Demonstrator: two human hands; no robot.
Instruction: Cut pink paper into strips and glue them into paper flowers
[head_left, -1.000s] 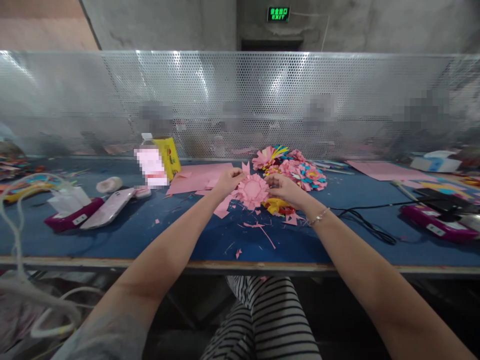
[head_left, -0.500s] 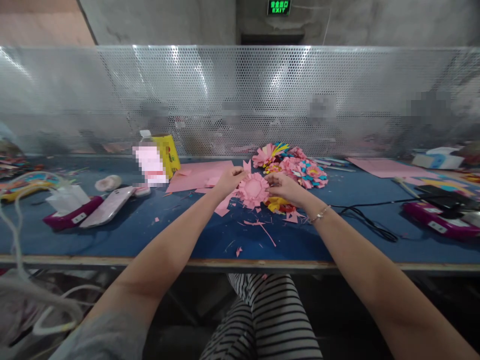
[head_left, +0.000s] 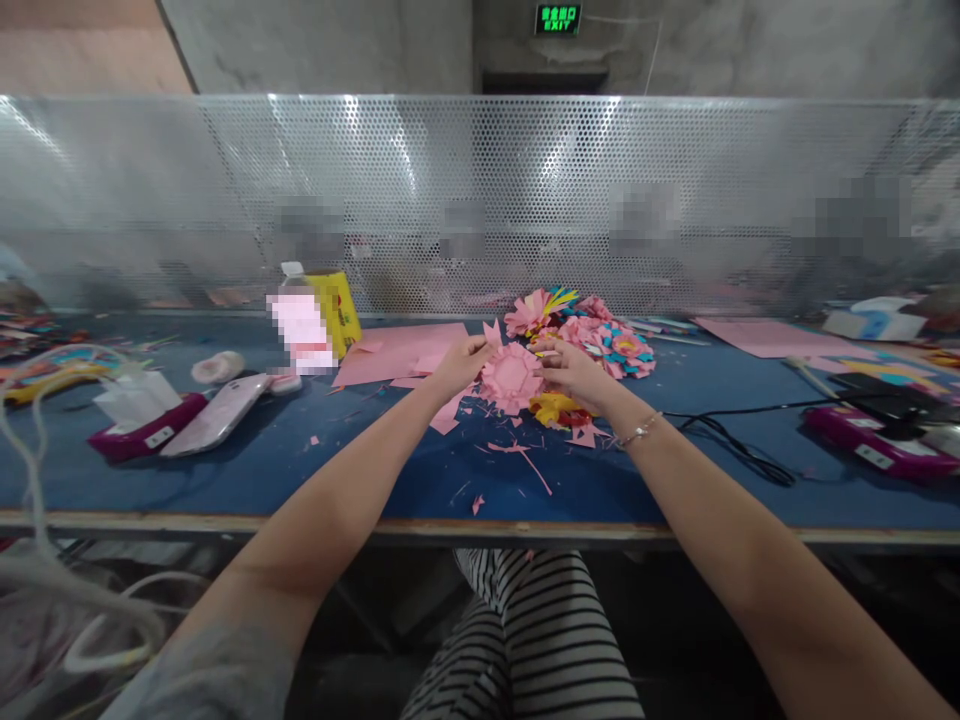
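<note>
A pink paper flower, round with a flat centre and ruffled edge, is held between my hands just above the table. My left hand is closed at its upper left edge, fingertips pinched together. A small pointed pink paper piece sticks up beside those fingertips; whether it is joined to the flower I cannot tell. From the right, the bent fingers of my right hand grip the flower's edge, the thumb mostly hidden. Under and beside that hand lies a yellow paper flower.
Behind my right hand are finished-looking pink and blue paper flowers. Pink sheets and paper scraps lie around. Left are a phone, a bottle and a power strip; right, a black cable. A perforated metal screen stands behind.
The pink paper flower has shifted very slightly to the right and turned a little in my fingers. Both hands stay in nearly the same place.
</note>
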